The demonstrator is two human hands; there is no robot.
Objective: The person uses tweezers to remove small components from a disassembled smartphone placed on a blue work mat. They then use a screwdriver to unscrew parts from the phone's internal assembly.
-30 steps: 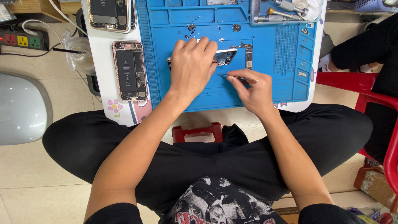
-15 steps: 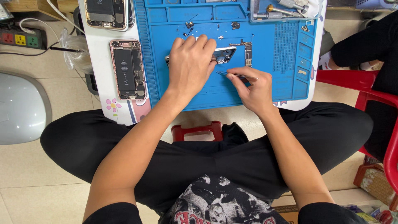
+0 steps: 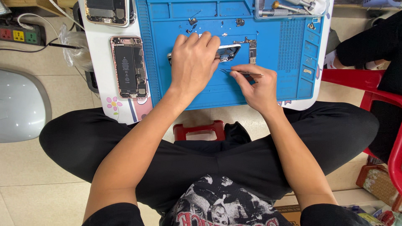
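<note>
Left hand (image 3: 193, 62) presses the phone frame (image 3: 228, 52) flat — right hand (image 3: 256, 86) pinches tweezers (image 3: 240, 73), lying crosswise, tips toward the left hand; open mat (image 3: 234, 94) below.

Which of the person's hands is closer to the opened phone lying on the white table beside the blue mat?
Left. The left hand rests on the blue mat just right of the opened phone; the right hand is farther right, holding tweezers.

White label on the black battery (image 3: 126, 67) of the opened phone left of the blue mat; colourful packages (image 3: 370, 215) at bottom-right floor corner, partly cut off
</note>
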